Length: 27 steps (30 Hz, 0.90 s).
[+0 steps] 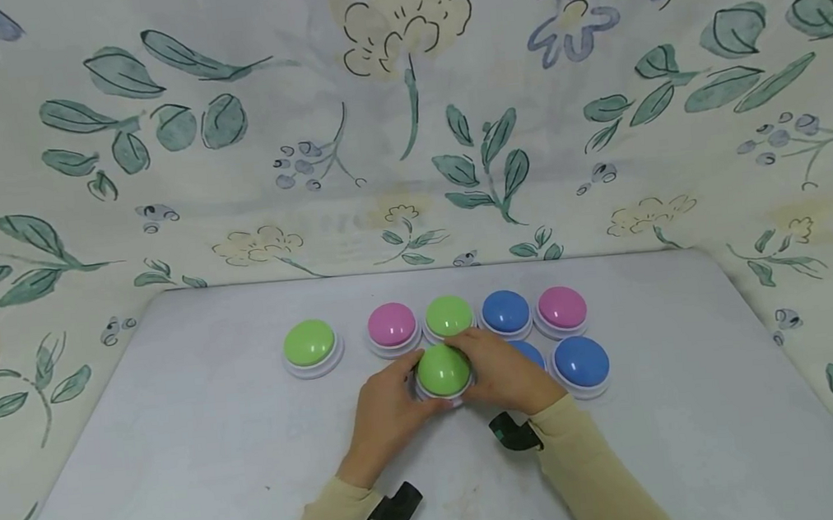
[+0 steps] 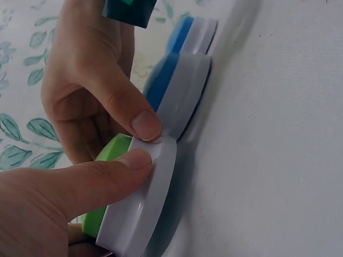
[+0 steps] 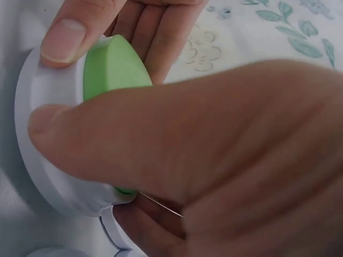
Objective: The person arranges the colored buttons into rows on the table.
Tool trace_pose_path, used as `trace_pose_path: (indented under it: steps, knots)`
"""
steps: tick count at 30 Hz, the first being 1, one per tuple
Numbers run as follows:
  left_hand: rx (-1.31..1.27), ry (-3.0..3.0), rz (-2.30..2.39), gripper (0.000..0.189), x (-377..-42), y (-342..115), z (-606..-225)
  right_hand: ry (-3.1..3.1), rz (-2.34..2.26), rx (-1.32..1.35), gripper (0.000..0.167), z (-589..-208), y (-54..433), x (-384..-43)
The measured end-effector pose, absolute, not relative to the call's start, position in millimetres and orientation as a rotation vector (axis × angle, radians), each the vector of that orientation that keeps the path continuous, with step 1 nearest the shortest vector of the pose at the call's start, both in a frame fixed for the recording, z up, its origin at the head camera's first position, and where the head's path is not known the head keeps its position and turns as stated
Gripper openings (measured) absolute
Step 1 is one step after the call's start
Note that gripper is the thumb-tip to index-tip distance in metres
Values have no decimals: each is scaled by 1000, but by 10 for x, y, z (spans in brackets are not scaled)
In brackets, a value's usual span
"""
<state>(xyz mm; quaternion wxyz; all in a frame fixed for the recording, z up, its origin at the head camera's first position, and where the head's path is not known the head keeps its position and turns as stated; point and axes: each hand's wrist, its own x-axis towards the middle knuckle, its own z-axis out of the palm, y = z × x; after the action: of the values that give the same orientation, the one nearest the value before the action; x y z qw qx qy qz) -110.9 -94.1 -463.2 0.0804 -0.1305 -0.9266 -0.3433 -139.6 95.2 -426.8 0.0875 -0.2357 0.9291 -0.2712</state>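
Both hands hold a green push button with a domed top and a white round base. My left hand grips its left side, thumb on the white base. From the right, my right hand grips the same base, its thumb near the left thumb. The base is close over the table, with a shadow under it in the left wrist view. Right behind it sits another green button. A blue button is partly hidden by the right hand, and a second blue button stands to its right.
In the back row are a pink button, a blue button and another pink button. Apart at the left stands a green button. The white table meets a flower-patterned cloth at its back edge.
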Motion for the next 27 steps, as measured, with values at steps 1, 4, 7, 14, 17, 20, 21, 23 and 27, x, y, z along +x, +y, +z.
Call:
trace_pose_path:
  steps: [1, 4, 7, 14, 17, 20, 21, 23, 27]
  knots:
    - [-387, -2780, -1026, 72, -1107, -936, -4633, 2768, -808, -709, 74, -4273, 955, -1396]
    - [-378, -2802, -1031, 72, -1097, -920, -4632, 2766, -815, -723, 73, -4294, 963, -1400]
    - [-382, -2794, -1048, 71, -1094, -905, -4637, 2768, -803, -724, 73, -4308, 971, -1404]
    - [-396, -2800, -1042, 72, -1110, -882, -4664, 2773, -765, -738, 73, -4324, 991, -1423]
    - [-404, -2793, -1041, 72, -1115, -873, -4677, 2770, -765, -739, 74, -4324, 1004, -1431]
    - [-419, -2786, -1039, 71, -1114, -865, -4678, 2765, -767, -736, 75, -4323, 1016, -1437]
    - [-421, -2786, -1038, 70, -1114, -862, -4680, 2764, -771, -734, 75, -4322, 1020, -1438]
    - [-423, -2787, -1035, 71, -1111, -856, -4678, 2763, -768, -735, 76, -4323, 1028, -1438]
    - [-426, -2790, -1022, 71, -1105, -848, -4689, 2762, -769, -735, 76, -4324, 1041, -1436]
